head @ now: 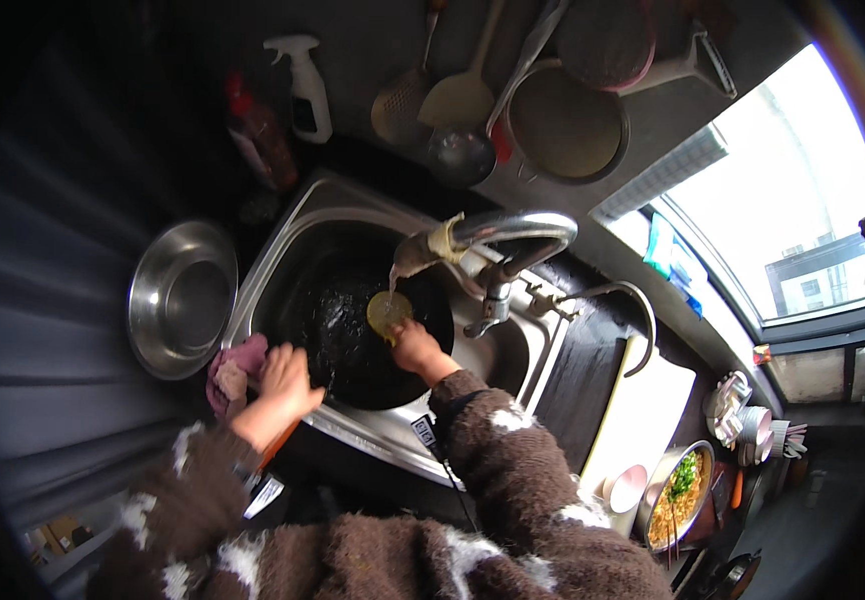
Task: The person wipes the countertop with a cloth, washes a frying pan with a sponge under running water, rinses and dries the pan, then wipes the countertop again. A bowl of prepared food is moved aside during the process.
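In the head view, water runs from the covered spout of a metal faucet [511,225] into a large dark wok or pan [350,375] that lies in a stainless steel sink [500,360]. Under that stream my right hand [416,349] grips a round yellow-green scrubbing pad or sponge [389,311] inside the pan. My left hand [286,386] rests at the pan's near-left rim, beside a purple cloth [236,369] on the sink edge. Its fingers look blurred, and its hold on the rim is hard to tell.
A steel basin [183,300] stands left of the sink. Behind it are a spray bottle [309,94] and a red-capped bottle [260,139]. Utensils hang on the back wall. To the right lie a pale cutting board [639,412], a pink bowl [627,487], a bowl of food [676,495] and stacked dishes [755,431].
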Tool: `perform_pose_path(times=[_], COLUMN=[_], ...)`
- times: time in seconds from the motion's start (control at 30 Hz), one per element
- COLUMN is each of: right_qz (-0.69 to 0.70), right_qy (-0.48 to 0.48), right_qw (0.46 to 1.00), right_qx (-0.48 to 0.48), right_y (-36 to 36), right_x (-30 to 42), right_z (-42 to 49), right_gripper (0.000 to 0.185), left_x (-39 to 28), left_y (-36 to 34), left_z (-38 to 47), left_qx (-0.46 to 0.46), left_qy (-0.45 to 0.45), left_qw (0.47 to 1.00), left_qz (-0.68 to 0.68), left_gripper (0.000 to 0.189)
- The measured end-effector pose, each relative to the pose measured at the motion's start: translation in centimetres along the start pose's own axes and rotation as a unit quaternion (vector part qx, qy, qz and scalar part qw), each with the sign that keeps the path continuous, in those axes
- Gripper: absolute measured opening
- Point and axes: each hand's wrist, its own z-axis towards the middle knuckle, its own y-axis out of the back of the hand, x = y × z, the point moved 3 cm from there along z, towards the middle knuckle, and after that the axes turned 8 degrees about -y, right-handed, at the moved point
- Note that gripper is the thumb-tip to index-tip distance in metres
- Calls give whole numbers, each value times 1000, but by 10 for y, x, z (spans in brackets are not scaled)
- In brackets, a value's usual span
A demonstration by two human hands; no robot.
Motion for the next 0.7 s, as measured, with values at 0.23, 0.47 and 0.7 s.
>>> perform_pose_path(times=[0.23, 0.47, 0.7], right_qz=[-228, -175, 62], right_qy=[27, -63, 109], right_qw=[963, 974, 980], right_qx=[139, 131, -155], right_y=[-33, -61, -34], right_x=[-20, -44, -38], right_z=[7, -24, 93], right_gripper=[40, 40, 38], left_x=[22, 33, 35], left_y=[-1, 11, 20], left_z=[-72, -68, -56], left_qx=[249, 259, 302], left_qy=[183, 61, 10], left_qw=[951, 961, 953], left_qz=[-12, -76, -30], left_gripper=[59, 33, 35])
